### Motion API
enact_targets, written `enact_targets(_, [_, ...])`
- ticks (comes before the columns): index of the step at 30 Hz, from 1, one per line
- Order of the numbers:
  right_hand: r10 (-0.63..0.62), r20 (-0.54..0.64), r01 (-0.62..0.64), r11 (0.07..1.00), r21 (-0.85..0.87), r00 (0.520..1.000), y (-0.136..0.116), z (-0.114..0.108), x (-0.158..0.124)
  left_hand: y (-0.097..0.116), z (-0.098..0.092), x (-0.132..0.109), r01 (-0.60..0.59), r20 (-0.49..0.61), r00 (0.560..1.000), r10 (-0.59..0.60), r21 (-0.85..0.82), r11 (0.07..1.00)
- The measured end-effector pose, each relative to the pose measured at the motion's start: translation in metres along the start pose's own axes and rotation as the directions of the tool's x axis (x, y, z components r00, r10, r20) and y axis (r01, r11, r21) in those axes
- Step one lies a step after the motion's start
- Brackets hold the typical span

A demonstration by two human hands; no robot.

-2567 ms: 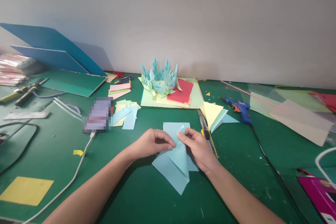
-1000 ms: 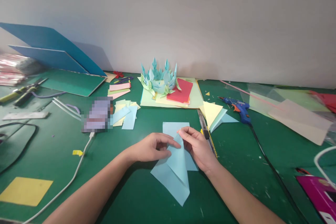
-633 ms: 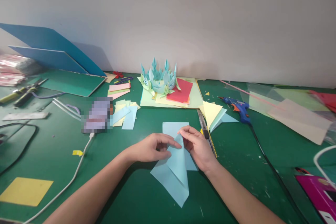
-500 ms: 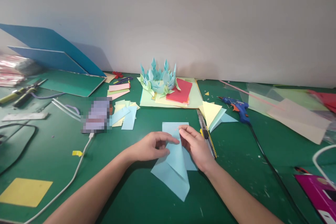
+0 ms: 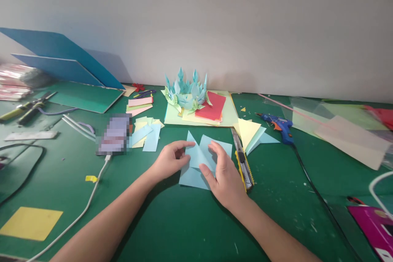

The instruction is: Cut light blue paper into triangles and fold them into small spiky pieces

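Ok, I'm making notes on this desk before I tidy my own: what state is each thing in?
Left hand: open, at the blue paper
Right hand: open, at the blue paper
Blue paper: partly folded, a pointed flap raised
Knife: lying down
Glue gun: lying on its side
Phone: plugged into a white cable, screen blurred
Folder: open
Paper crown: upright
Yellow sheet: flat, unfolded

You can read no words, numbers or brands here; the smartphone [image 5: 115, 134] is pixelated over, and the magenta object [image 5: 367, 222] shows you only partial, illegible marks.
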State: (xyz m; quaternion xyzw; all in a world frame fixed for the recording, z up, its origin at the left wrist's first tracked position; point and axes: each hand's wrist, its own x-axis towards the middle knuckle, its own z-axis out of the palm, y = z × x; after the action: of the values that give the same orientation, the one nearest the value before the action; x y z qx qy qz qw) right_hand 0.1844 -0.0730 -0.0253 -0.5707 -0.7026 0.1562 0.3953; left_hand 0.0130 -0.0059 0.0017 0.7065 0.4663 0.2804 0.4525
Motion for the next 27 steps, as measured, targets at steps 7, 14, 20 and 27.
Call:
enact_targets(7, [-0.155, 0.153, 0.120, 0.969, 0.216, 0.976, -0.002, -0.002, -0.003, 0.005, -0.008, -0.001, 0.039, 0.021, 0.999, -0.037, -0.111, 0.993])
enact_targets(14, [-0.044, 0.020, 0.042, 0.997, 0.068, 0.999, 0.006, -0.006, 0.001, 0.001, -0.003, -0.002, 0.018, 0.021, 1.000, -0.018, -0.016, 1.000])
enact_targets(20, [-0.183, 0.136, 0.180, 0.983, 0.030, 0.974, 0.001, 0.000, -0.001, -0.004, 0.000, -0.002, -0.090, 0.038, 0.996, 0.085, 0.177, 0.980])
enact_targets(27, [-0.168, 0.221, 0.199, 0.971, -0.129, 0.961, 0.006, 0.000, 0.004, -0.006, 0.001, -0.004, -0.149, 0.028, 0.989, 0.147, 0.208, 0.967])
